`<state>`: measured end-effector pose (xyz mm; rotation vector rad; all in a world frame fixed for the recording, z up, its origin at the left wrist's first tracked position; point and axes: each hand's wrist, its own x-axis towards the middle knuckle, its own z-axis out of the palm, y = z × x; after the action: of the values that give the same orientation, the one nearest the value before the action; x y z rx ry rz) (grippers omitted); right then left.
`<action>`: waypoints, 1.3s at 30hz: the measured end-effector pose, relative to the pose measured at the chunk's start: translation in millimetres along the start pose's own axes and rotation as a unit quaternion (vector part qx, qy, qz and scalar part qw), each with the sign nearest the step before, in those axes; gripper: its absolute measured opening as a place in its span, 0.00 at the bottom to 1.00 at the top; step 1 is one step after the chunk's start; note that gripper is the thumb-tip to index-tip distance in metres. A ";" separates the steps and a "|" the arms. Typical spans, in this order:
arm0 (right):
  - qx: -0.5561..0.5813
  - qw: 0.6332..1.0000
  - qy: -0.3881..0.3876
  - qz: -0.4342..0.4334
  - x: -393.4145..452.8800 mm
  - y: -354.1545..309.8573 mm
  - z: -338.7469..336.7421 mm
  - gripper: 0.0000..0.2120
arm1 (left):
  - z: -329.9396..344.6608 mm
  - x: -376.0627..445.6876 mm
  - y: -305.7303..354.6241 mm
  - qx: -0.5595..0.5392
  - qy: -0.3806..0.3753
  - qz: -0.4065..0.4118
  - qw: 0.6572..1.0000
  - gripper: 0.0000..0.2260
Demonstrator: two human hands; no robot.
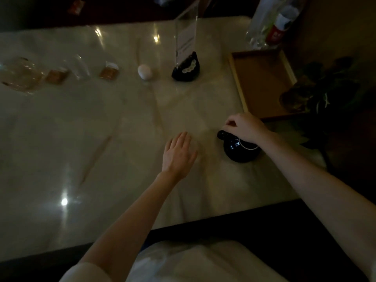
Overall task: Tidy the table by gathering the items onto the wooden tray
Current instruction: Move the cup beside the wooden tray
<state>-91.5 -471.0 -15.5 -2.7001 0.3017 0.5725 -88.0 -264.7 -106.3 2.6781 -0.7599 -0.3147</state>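
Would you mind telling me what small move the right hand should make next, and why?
Probably lift the small black ceramic teapot toward the wooden tray: the right hand already has a grip at its top, and the tray lies just beyond.

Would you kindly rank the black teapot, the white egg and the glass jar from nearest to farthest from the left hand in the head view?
From the left hand:
1. Black teapot, just to its right, under the right hand.
2. White egg, farther up the table.
3. Glass jar, far left edge.
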 end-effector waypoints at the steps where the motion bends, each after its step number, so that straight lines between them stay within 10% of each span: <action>1: 0.005 1.000 -0.005 0.004 2.3 2.3 1.3 0.14 | 5.5 3.4 1.4 -0.003 -0.008 -0.003 1.000 0.25; 27: -0.042 0.922 -0.321 0.213 78.9 -22.5 -3.8 0.14 | 29.0 7.7 1.7 0.027 0.016 -0.034 0.999 0.30; 39: 0.201 0.957 -0.164 0.129 48.3 -14.0 -45.3 0.11 | 29.1 7.0 3.0 0.016 0.025 -0.033 0.999 0.31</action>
<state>-28.5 -482.2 6.7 -2.1458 0.6117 0.9116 -92.3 -278.4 -132.7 2.7338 -0.6687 -0.2527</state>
